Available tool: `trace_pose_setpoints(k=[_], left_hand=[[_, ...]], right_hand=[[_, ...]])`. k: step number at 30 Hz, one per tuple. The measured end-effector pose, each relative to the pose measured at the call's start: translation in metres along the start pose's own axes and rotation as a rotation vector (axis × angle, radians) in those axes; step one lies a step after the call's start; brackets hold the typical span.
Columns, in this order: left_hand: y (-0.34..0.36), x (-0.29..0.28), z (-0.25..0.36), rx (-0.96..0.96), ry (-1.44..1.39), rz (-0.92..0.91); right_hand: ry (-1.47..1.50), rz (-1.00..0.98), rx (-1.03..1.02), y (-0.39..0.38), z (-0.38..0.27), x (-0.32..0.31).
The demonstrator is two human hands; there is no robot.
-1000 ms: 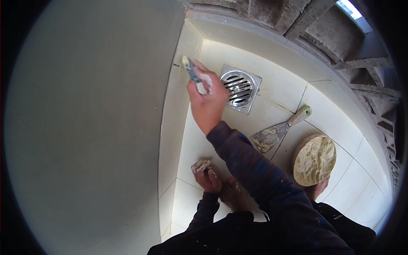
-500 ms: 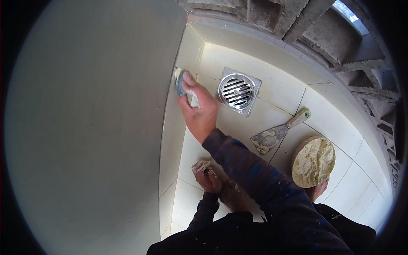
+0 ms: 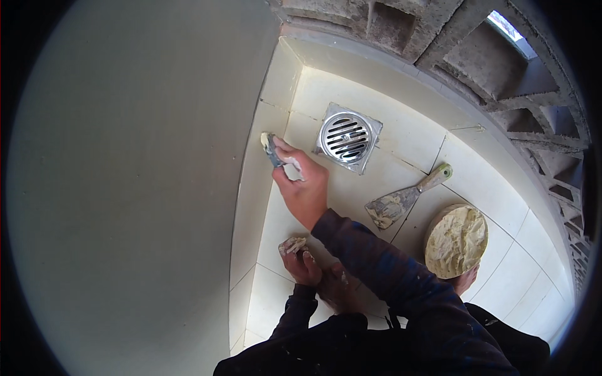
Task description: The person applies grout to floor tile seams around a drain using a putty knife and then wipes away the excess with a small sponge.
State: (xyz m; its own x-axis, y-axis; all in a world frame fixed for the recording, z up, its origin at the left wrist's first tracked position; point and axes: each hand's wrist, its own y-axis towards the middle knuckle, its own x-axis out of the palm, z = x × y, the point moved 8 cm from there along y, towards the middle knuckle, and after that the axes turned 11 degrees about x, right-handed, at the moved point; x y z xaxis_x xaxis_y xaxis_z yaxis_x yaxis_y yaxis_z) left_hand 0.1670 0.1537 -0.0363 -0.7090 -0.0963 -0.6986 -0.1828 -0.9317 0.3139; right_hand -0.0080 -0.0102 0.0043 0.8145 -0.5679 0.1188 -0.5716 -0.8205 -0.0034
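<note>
My right hand (image 3: 301, 185) grips a small putty-smeared grey blade (image 3: 271, 148), held against the narrow tiled strip (image 3: 257, 194) along the left wall. Lower down, my left hand (image 3: 301, 266) is curled around a putty-smeared object I cannot make out. A wide scraper (image 3: 395, 200) with a green-ended handle and putty on its blade lies on the tiles, right of my right arm. A round container of cream putty (image 3: 456, 241) stands at the right. A square steel drain grate (image 3: 348, 138) is set in the floor above my right hand.
The smooth grey wall (image 3: 132, 175) fills the left. A raised tiled edge (image 3: 401, 88) curves along the back, with rough concrete blockwork (image 3: 470, 56) beyond it. My bare foot (image 3: 338, 291) is below my arm; another bare foot (image 3: 467, 282) shows beside the container.
My right hand with the small blade has moved down along the left tiled strip, away from the corner. My left hand, the scraper and the container have stayed in place.
</note>
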Motion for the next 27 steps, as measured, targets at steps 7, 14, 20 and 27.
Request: trace_pose_setpoints(k=[7, 14, 20, 27], left_hand=[[0.003, 0.011, 0.004, 0.028, -0.046, 0.026], [-0.005, -0.003, -0.007, -0.041, -0.033, 0.008], [0.002, 0.01, 0.004, 0.013, -0.106, 0.026], [0.0, 0.0, -0.003, -0.009, -0.054, 0.033]], right_hand=[[0.033, 0.259, 0.125, 0.053, 0.034, -0.011], [-0.12, 0.024, 0.262, 0.002, 0.031, -0.011], [-0.401, 0.255, 0.105, 0.112, 0.023, -0.025], [-0.138, -0.047, 0.27, 0.011, 0.043, -0.006]])
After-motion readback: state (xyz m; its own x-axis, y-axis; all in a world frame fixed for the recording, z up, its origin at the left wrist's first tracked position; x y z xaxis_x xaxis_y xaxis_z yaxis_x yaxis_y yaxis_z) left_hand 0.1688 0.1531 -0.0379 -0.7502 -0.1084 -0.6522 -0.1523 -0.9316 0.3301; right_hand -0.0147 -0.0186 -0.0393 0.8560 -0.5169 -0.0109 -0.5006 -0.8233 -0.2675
